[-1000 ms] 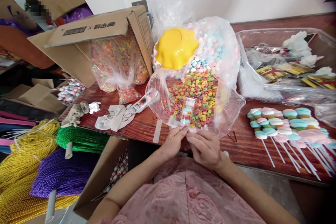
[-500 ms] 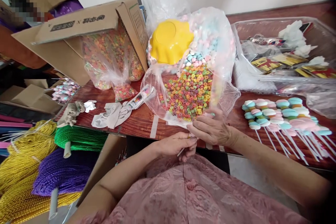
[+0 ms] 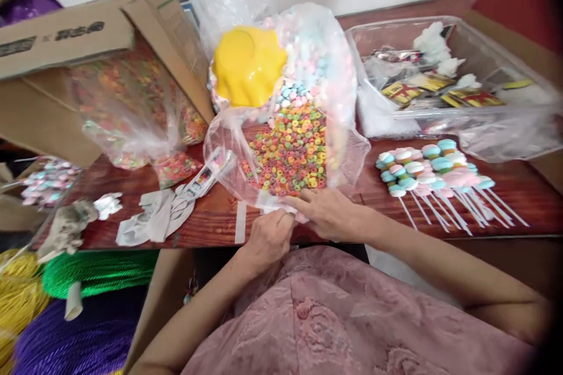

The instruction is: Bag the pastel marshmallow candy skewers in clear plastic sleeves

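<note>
My left hand [image 3: 271,237] is closed, knuckles up, at the table's front edge. Half a second ago a thin white stick showed in it; now the fingers hide the stick. My right hand [image 3: 329,214] meets it from the right, fingers bent and pressed together. A small pink patch shows under these fingers, too covered to name. Just beyond both hands, ring-shaped gummy candies [image 3: 290,155] in several colours lie in an open clear plastic bag [image 3: 352,149]. Behind them are pastel marshmallows [image 3: 308,58], with a yellow scalloped bowl [image 3: 250,67] upside down on top.
Marshmallow skewers [image 3: 433,173] on white sticks lie to the right, before a clear plastic bin [image 3: 497,41] of packets. On the left stand a cardboard box [image 3: 53,41] with bagged gummies and a pale glove [image 3: 156,217]. Bundles of cord [image 3: 101,275] sit below the table edge.
The view has swung, so the table things sit further left. My hands have come closer together at the bag's front edge. My left hand has turned knuckles up, and its stick has gone from sight.
</note>
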### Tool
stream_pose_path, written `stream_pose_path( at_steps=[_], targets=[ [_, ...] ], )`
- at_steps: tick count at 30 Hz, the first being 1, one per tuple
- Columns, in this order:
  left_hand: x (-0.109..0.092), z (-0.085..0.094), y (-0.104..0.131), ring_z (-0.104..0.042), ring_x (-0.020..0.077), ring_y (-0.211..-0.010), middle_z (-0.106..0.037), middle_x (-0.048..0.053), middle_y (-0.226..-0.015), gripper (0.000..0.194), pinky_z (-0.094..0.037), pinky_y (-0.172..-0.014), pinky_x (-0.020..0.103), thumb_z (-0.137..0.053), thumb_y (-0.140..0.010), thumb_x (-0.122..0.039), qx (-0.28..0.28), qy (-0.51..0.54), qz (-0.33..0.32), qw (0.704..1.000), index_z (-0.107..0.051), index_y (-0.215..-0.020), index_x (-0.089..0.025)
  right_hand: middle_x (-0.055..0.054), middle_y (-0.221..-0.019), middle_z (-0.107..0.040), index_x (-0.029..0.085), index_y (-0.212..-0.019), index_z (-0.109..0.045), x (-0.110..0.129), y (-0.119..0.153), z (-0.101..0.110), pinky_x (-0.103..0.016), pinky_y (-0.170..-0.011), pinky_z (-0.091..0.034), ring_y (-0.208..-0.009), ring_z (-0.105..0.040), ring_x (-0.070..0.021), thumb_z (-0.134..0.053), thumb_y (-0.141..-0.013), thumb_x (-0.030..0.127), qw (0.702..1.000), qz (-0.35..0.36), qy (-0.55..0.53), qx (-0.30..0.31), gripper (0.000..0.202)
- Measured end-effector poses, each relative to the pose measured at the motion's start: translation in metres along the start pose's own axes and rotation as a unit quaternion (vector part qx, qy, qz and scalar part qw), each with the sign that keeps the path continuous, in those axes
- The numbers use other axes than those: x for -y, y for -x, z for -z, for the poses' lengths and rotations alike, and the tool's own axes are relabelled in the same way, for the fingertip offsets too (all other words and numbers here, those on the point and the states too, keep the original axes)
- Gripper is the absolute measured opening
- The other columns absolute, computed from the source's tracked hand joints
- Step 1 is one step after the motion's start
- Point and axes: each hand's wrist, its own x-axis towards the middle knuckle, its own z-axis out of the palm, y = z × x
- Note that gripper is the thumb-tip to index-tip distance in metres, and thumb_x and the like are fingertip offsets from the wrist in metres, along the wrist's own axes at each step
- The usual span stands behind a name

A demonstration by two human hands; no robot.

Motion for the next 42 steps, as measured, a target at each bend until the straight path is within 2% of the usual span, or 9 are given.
stream_pose_path(
  at_steps=[2,5,8,11,15,19,26,37,42],
  targets=[
    [0.000,0.007,-0.002,-0.056,0.0164,-0.073,-0.062,0.006,-0.079,0.029,-0.047,-0.069,0.028,-0.036,-0.099,-0.024,-0.016,0.112,0.046,0.992,-0.063,-0.090,-0.016,-0.008,-0.098,-0.070,0.019,-0.122,-0.060,0.009,0.005,-0.008,-0.032,-0.066,-0.035,-0.081,-0.059,-0.0196,-0.053,-0.090,0.016,0.995,0.018,0.058,-0.082,0.033],
    [-0.002,0.014,-0.005,-0.046,0.0117,-0.058,-0.052,-0.001,-0.064,0.039,-0.041,-0.059,0.024,-0.039,-0.101,-0.038,0.090,0.294,0.158,0.938,-0.057,-0.073,-0.016,-0.006,-0.087,-0.070,0.017,-0.097,-0.065,0.017,0.012,-0.017,-0.034,-0.069,-0.034,-0.078,-0.058,-0.0186,-0.047,-0.095,0.021,0.994,0.015,0.044,-0.103,0.018],
    [-0.004,0.008,-0.005,-0.042,0.0103,-0.055,-0.045,-0.003,-0.057,0.045,-0.034,-0.055,0.023,-0.043,-0.099,-0.042,0.186,0.312,0.159,0.918,-0.054,-0.064,-0.016,-0.006,-0.076,-0.068,0.015,-0.086,-0.064,0.018,0.018,-0.017,-0.031,-0.062,-0.032,-0.066,-0.056,-0.0166,-0.050,-0.094,0.026,0.998,-0.026,-0.042,0.038,0.019],
    [-0.005,-0.006,-0.004,-0.047,0.0124,-0.063,-0.052,0.002,-0.065,0.042,-0.034,-0.061,0.025,-0.042,-0.098,-0.035,0.138,0.208,0.085,0.965,-0.059,-0.066,-0.015,-0.007,-0.074,-0.068,0.014,-0.088,-0.065,0.016,0.024,-0.013,-0.029,-0.059,-0.033,-0.062,-0.056,-0.0169,-0.052,-0.093,0.031,0.979,-0.072,-0.128,0.141,0.022],
    [-0.010,-0.016,-0.005,-0.048,0.0122,-0.063,-0.054,0.003,-0.066,0.038,-0.034,-0.062,0.026,-0.044,-0.097,-0.031,0.114,0.208,0.079,0.968,-0.066,-0.071,-0.014,-0.008,-0.095,-0.071,0.016,-0.103,-0.065,0.007,0.049,-0.012,-0.030,-0.074,-0.044,-0.085,-0.062,-0.0185,-0.053,-0.094,0.025,0.974,-0.120,-0.186,-0.046,0.018],
    [-0.012,-0.010,-0.005,-0.044,0.0101,-0.057,-0.050,-0.001,-0.060,0.035,-0.032,-0.057,0.024,-0.054,-0.092,-0.038,0.075,0.324,0.205,0.920,-0.068,-0.070,-0.015,-0.006,-0.096,-0.069,0.019,-0.094,-0.068,-0.031,0.096,-0.013,-0.032,-0.083,-0.046,-0.091,-0.058,-0.0182,-0.055,-0.095,0.020,0.941,-0.174,-0.113,-0.267,0.014],
    [-0.021,-0.010,-0.012,-0.032,0.0062,-0.043,-0.044,-0.005,-0.048,0.037,-0.022,-0.045,0.022,-0.066,-0.080,-0.049,0.044,0.503,0.356,0.786,-0.066,-0.071,-0.014,-0.006,-0.093,-0.066,0.020,-0.080,-0.071,-0.073,0.128,-0.028,-0.030,-0.069,-0.039,-0.083,-0.051,-0.0181,-0.055,-0.094,0.019,0.981,-0.165,0.005,-0.107,0.021],
    [-0.014,-0.004,-0.003,-0.038,0.0054,-0.043,-0.049,-0.004,-0.047,0.036,-0.023,-0.043,0.020,-0.077,-0.071,-0.048,-0.032,0.564,0.385,0.730,-0.070,-0.070,-0.013,-0.010,-0.105,-0.065,0.018,-0.095,-0.068,-0.047,0.113,-0.038,-0.033,-0.082,-0.046,-0.097,-0.056,-0.0208,-0.050,-0.096,0.025,0.977,-0.173,-0.043,-0.121,0.020],
    [-0.021,-0.005,-0.006,-0.036,0.0052,-0.043,-0.049,-0.004,-0.047,0.036,-0.024,-0.043,0.020,-0.077,-0.070,-0.048,-0.046,0.576,0.382,0.721,-0.069,-0.067,-0.013,-0.010,-0.092,-0.065,0.018,-0.085,-0.067,-0.019,0.077,-0.051,-0.031,-0.074,-0.042,-0.089,-0.057,-0.0223,-0.053,-0.093,0.027,0.962,-0.260,0.002,-0.086,0.019]
  ],
)
